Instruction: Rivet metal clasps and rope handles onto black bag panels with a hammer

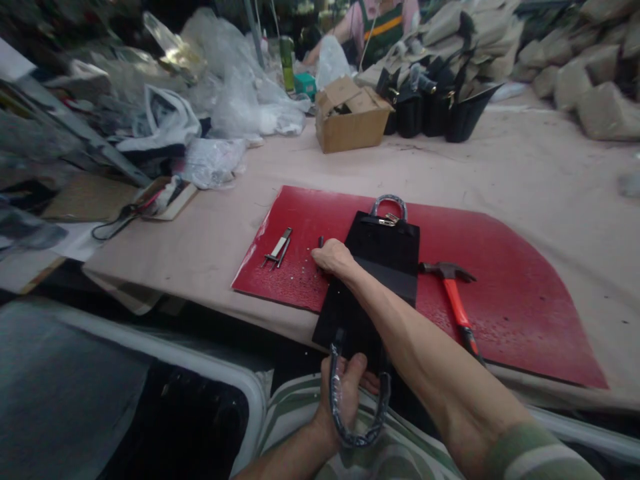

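A black handbag lies flattened across a red mat, its lower end hanging past the table edge. One plastic-wrapped handle is at its far end, the other handle at the near end. My left hand grips the bag's near end, seen through the loop of the near handle. Crossing over the bag, my right hand is closed around a short dark rod-like tool, upright over the mat left of the bag. Pronged metal punches lie farther left. A claw hammer with a red handle rests right of the bag.
Behind the mat stand a cardboard box and several black bags. Clear plastic wrapping is heaped at the back left. A small tray with tools sits on the left. Across the table is another person.
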`<state>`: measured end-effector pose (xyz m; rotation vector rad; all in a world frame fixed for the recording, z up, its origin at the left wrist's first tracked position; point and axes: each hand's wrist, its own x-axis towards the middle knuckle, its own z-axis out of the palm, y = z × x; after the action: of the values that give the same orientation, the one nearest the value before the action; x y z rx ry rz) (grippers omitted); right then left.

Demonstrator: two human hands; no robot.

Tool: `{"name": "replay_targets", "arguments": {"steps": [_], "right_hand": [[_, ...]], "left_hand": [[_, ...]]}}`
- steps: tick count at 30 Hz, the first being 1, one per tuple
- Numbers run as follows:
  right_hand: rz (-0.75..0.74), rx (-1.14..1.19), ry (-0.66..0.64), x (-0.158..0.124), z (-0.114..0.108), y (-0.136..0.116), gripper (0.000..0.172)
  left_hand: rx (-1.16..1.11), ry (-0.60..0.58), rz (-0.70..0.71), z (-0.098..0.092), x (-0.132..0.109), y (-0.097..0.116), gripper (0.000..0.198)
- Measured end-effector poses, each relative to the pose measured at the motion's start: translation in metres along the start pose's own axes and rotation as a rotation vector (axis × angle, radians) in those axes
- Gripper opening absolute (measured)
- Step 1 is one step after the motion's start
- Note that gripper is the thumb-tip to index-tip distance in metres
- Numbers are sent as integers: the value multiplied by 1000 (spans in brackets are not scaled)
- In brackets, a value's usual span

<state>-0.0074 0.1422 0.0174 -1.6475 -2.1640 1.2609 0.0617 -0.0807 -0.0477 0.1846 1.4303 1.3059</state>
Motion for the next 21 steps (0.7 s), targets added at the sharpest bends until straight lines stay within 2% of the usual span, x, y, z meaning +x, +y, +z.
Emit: {"name": "replay_targets", "arguments": {"steps": [4,8,12,16,21], "right_hand": [[-13,431,-63,-35,-20,27,17],[-35,766,-95,-88,-44,73,28],[56,1157,-100,-132,-51,112,38],[93,1264,-55,-158,-53,124,36],[111,1346,-18,-170,-53,125,33]], "left_hand": [[32,-41,48,-5,1,-4,53],[36,-70,65,-6,-2,-1,50],[62,-106,67,-8,-7,2,49],[78,-103,82,-9,-10,3,49],[97,-96,96,-9,-12,6,50]]}}
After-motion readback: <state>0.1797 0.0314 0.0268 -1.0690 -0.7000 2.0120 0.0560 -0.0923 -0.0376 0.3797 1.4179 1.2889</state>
